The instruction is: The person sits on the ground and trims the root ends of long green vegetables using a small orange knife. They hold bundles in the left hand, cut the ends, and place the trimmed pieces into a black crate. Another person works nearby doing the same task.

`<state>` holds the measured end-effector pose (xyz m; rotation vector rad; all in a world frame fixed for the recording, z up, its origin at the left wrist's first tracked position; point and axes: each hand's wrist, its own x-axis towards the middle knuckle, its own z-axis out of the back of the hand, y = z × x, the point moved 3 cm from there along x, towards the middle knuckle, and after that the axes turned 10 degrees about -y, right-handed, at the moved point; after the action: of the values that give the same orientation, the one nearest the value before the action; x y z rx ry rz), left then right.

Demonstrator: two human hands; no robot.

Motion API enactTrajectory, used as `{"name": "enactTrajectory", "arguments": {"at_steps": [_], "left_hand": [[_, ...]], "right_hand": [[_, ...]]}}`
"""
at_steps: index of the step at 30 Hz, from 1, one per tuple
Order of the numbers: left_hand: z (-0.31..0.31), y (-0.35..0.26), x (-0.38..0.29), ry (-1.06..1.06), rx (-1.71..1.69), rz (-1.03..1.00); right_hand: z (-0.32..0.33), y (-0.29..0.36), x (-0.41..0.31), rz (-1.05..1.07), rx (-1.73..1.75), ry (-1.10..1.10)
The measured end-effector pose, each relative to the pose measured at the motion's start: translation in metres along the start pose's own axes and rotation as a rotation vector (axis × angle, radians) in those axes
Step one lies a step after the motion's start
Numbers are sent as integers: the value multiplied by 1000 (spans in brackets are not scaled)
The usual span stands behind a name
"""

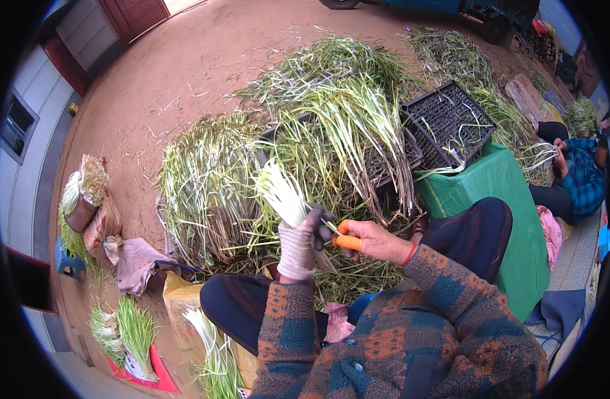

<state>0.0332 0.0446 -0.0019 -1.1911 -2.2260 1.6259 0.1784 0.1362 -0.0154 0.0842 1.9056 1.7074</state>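
Note:
My left hand [305, 239], in a striped glove with dark fingers, is closed around a bundle of pale green stalks [281, 192]; the stalks' light ends fan out up and to the left. My right hand [367, 241] wears orange finger covers on thumb and forefinger and pinches a thin stalk beside the left fingertips. Just beyond both hands lie long unpeeled stalks with dark lower ends [355, 129], on a heap of green leaves and over a dark crate. Another heap of stalks [210, 184] is to the left.
A black plastic crate [449, 127] rests by a green wrapped block [489, 189] at my right. A co-worker [579, 169] sits at far right, holding pale stalks. Tied green bundles [137, 331] lie at lower left near a blue stool [68, 259]. A vehicle stands at the top.

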Motion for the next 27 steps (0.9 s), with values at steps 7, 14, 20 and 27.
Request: {"name": "enactTrajectory", "arguments": {"at_steps": [7,14,20,27], "left_hand": [[29,-22,14,-139,-132,-169],[44,-44,16,-199,-277,-190],[27,-18,19,-273,-72,-170],[1,40,-40,-83,-153,193]], "right_hand": [[14,-55,-31,8,-304,31],[23,-62,-45,386,-1142,-101],[81,-9,29,427,-1027,-637],[132,-36,111,41,-1102,-761]]}}
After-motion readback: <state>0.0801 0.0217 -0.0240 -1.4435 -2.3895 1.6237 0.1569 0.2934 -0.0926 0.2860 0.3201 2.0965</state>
